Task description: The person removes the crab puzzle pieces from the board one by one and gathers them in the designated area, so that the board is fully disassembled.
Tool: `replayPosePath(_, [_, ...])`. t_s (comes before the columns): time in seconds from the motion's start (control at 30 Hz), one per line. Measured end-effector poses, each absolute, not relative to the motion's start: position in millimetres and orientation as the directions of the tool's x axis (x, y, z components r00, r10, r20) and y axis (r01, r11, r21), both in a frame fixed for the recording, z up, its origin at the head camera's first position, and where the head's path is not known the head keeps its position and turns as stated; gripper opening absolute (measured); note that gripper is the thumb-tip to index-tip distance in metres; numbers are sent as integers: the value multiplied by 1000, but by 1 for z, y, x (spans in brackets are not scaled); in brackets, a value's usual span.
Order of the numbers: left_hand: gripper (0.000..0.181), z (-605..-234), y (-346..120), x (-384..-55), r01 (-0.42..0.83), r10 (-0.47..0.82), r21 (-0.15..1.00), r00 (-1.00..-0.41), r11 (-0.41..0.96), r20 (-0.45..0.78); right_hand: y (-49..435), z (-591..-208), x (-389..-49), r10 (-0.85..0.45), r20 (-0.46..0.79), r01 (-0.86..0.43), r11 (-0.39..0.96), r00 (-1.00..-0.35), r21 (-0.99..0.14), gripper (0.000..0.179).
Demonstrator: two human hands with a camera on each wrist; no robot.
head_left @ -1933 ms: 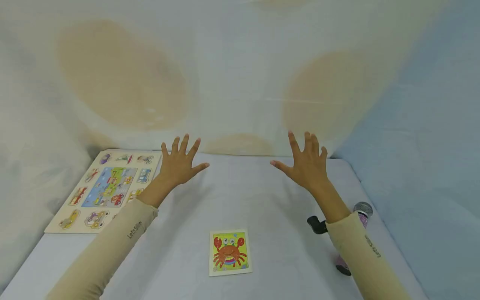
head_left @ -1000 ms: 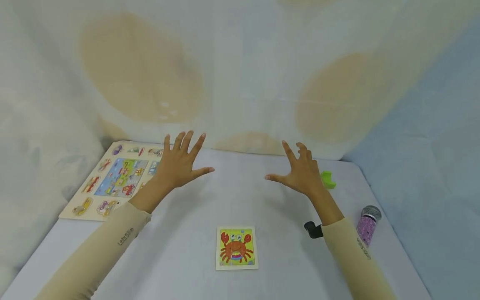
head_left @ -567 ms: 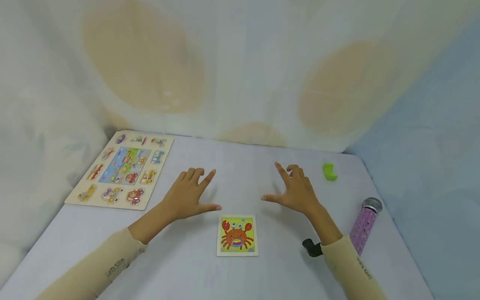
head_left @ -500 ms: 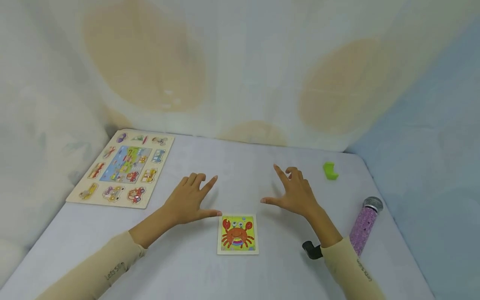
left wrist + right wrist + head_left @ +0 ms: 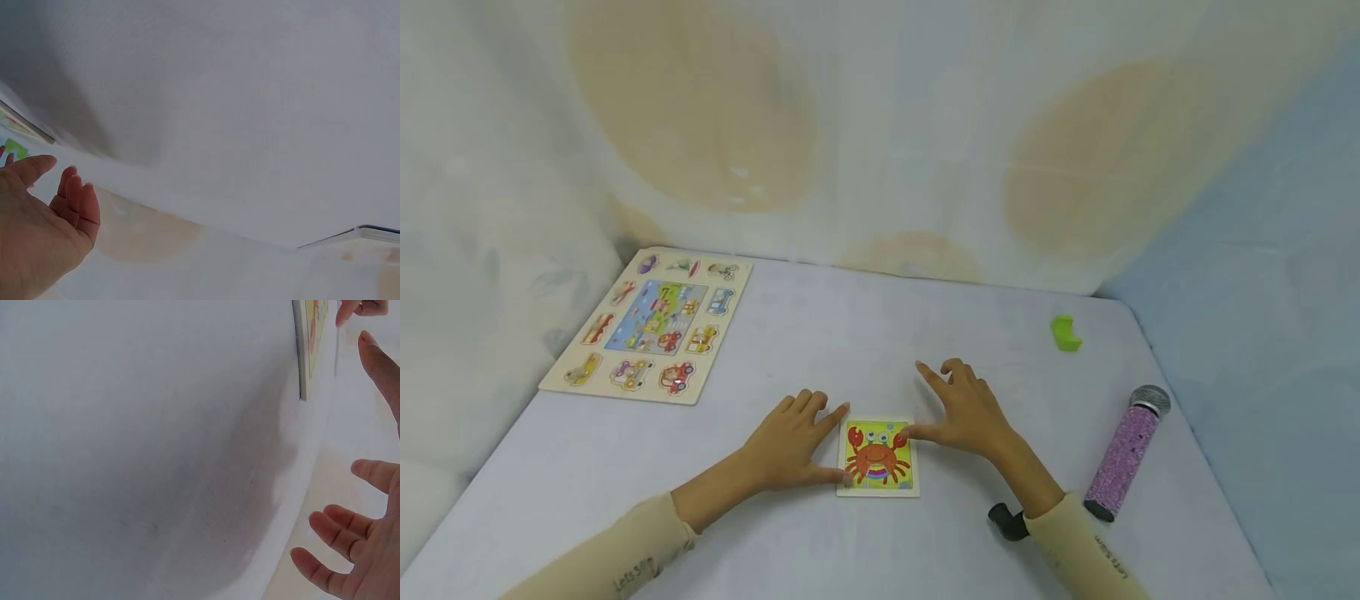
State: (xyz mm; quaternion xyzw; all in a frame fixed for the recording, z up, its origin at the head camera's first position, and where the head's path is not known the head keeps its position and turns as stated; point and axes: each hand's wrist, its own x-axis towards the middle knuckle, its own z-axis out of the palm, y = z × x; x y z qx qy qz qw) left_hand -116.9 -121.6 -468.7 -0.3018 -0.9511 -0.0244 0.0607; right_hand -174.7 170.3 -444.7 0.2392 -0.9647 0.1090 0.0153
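A small square crab puzzle [image 5: 880,479] with a pale frame lies flat on the white table. My left hand [image 5: 792,444] is at its left side, thumb and index finger spread, with the thumb tip overlapping the lower left edge in the head view. To its upper right my right hand [image 5: 972,417] hovers, thumb tip over the puzzle's top right corner and the other fingers loosely bent. In the right wrist view the puzzle [image 5: 304,356] shows edge-on, with the right thumb [image 5: 380,369] apart from it. Neither hand grips anything.
A large vehicle puzzle board [image 5: 617,385] lies at the back left. On the right are a purple glittery microphone [image 5: 1122,462], a bright green block-like piece [image 5: 1065,333], and a black curved object [image 5: 1007,522] partly behind the right sleeve. A cloth backdrop [image 5: 887,125] rises behind the table.
Both hands have come down and inward from high over the table to the crab puzzle. The fingers have bent more. The head view has tilted downward, and the microphone is now fully uncovered.
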Motion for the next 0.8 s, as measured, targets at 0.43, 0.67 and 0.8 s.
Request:
replayPosePath(0.43, [99, -479, -118, -110, 576, 568, 22, -812, 817, 131, 163, -453, -162, -522, 78, -525, 820, -849, -228, 96])
replayPosePath(0.67, [98, -480, -117, -108, 567, 558, 32, -819, 823, 134, 159, -457, -159, -567, 134, -582, 781, -813, -226, 95])
replayPosePath(0.8, [102, -481, -117, -108, 563, 552, 43, -821, 825, 144, 157, -458, -158, -569, 147, -587, 774, -809, -237, 95])
